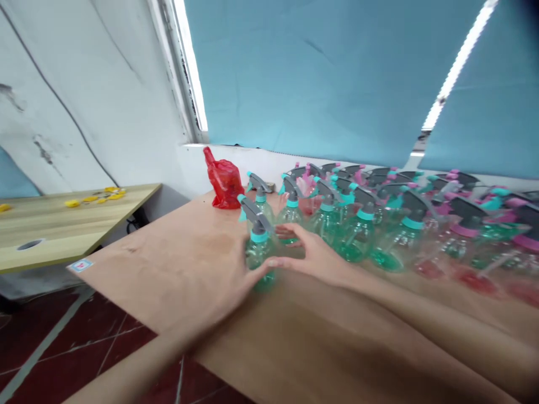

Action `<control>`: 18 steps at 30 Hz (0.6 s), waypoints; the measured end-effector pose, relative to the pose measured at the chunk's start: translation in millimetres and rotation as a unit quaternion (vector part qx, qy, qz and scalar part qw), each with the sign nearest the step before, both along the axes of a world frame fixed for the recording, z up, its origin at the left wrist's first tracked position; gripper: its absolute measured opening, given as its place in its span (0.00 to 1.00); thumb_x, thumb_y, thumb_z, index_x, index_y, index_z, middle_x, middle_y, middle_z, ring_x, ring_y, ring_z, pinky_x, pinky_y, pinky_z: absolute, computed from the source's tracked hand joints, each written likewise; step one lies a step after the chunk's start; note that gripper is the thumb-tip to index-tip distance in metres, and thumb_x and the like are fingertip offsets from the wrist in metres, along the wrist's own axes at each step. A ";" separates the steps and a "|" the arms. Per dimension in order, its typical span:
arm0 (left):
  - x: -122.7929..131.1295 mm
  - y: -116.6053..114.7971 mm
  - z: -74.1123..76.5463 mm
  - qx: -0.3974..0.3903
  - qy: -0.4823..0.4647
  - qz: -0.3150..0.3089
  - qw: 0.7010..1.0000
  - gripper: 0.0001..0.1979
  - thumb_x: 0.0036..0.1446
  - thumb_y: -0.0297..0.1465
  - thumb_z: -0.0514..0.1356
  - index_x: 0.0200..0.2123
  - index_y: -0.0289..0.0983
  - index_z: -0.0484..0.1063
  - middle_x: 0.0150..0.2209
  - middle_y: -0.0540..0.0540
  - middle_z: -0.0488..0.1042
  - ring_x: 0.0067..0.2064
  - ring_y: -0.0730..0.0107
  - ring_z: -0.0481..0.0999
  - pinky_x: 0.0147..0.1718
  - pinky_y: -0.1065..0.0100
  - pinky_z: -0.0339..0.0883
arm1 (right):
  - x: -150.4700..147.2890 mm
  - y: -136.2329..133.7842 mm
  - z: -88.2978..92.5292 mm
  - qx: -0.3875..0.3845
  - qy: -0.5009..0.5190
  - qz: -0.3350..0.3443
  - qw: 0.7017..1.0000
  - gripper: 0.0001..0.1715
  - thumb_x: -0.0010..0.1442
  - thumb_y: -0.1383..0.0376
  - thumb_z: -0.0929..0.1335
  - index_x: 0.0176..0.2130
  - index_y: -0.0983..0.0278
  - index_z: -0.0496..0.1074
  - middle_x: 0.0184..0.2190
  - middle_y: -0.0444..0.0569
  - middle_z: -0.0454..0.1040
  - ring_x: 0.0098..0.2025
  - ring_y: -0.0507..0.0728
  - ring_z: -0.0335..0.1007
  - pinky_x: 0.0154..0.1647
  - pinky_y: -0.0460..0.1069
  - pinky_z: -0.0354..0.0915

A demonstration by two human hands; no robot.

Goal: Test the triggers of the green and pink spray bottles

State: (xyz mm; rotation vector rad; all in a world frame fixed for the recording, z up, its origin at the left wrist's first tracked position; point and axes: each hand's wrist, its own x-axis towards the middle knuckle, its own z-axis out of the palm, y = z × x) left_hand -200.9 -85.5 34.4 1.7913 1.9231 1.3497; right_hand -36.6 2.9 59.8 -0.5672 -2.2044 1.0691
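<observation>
A spray bottle (260, 237) with a clear green body, a turquoise collar and a grey trigger head stands upright on the table's left part. My left hand (241, 280) is wrapped round its lower left side, blurred by motion. On the bottle's right side, my right hand (314, 252) curves with fingers and thumb apart, the thumb tip at the bottle and close to my left thumb. Just behind are more green spray bottles (326, 221) in a row, and pink-collared bottles (463, 224) continue to the right.
A knotted red plastic bag (224, 179) sits at the table's back left. The brown tabletop (177, 252) ends at a left edge above a dark red tiled floor. Yellow pieces (107, 194) lie on a separate wooden desk (50, 224). Blue sheeting (315, 73) covers the window behind.
</observation>
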 end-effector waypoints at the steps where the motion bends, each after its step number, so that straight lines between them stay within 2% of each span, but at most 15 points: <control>1: 14.8 -0.8 -0.9 0.000 0.005 -0.019 1.000 0.27 0.59 0.43 0.58 0.58 0.44 0.56 0.55 0.44 0.70 0.56 0.53 0.69 0.54 0.49 0.63 | 7.7 -1.4 3.7 -0.004 0.010 -0.001 1.000 0.41 0.50 0.53 0.74 0.57 0.60 0.60 0.57 0.55 0.67 0.57 0.61 0.65 0.56 0.59 0.64; 3: 44.2 0.1 -2.1 -0.003 0.019 -0.059 0.998 0.30 0.56 0.44 0.62 0.59 0.45 0.57 0.56 0.43 0.68 0.58 0.51 0.67 0.56 0.47 0.61 | 25.5 -4.2 10.6 -0.009 0.044 -0.009 0.999 0.39 0.50 0.54 0.74 0.57 0.60 0.59 0.56 0.54 0.67 0.55 0.61 0.66 0.54 0.58 0.65; 5: 73.0 4.0 -4.1 -0.007 0.035 -0.101 0.994 0.30 0.56 0.44 0.63 0.59 0.45 0.57 0.56 0.43 0.68 0.58 0.49 0.66 0.56 0.46 0.60 | 47.0 -6.7 16.1 -0.003 0.072 -0.040 0.997 0.31 0.53 0.54 0.72 0.52 0.61 0.62 0.48 0.51 0.71 0.48 0.59 0.70 0.48 0.56 0.67; 8: 114.3 14.5 -11.0 0.003 0.034 -0.192 0.981 0.37 0.58 0.45 0.61 0.65 0.43 0.47 0.60 0.39 0.62 0.61 0.48 0.61 0.57 0.47 0.58 | 85.1 -8.1 19.6 0.027 0.078 -0.092 0.992 0.19 0.57 0.53 0.69 0.44 0.61 0.65 0.36 0.46 0.71 0.37 0.56 0.69 0.38 0.52 0.66; 12: 164.0 31.5 -24.1 -0.020 0.037 -0.277 0.960 0.40 0.58 0.48 0.60 0.65 0.41 0.44 0.60 0.36 0.61 0.61 0.46 0.60 0.56 0.45 0.58 | 140.3 -4.3 13.0 0.028 0.089 -0.149 0.985 0.12 0.59 0.57 0.68 0.39 0.60 0.65 0.35 0.44 0.70 0.35 0.54 0.67 0.36 0.50 0.64; 15: 192.3 45.0 -31.6 -0.016 0.066 -0.338 0.939 0.42 0.57 0.51 0.59 0.65 0.40 0.44 0.60 0.34 0.60 0.60 0.44 0.61 0.55 0.43 0.58 | 179.8 -0.6 4.3 0.014 0.091 -0.178 0.980 0.08 0.59 0.61 0.67 0.41 0.58 0.67 0.34 0.43 0.70 0.33 0.54 0.66 0.34 0.49 0.64; 18: 206.1 59.2 -36.0 -0.006 0.115 -0.404 0.908 0.44 0.56 0.55 0.58 0.66 0.42 0.42 0.62 0.34 0.59 0.60 0.43 0.61 0.55 0.43 0.58 | 212.6 1.2 0.4 0.001 0.086 -0.199 0.976 0.07 0.58 0.63 0.66 0.40 0.57 0.67 0.29 0.42 0.67 0.28 0.53 0.63 0.29 0.49 0.63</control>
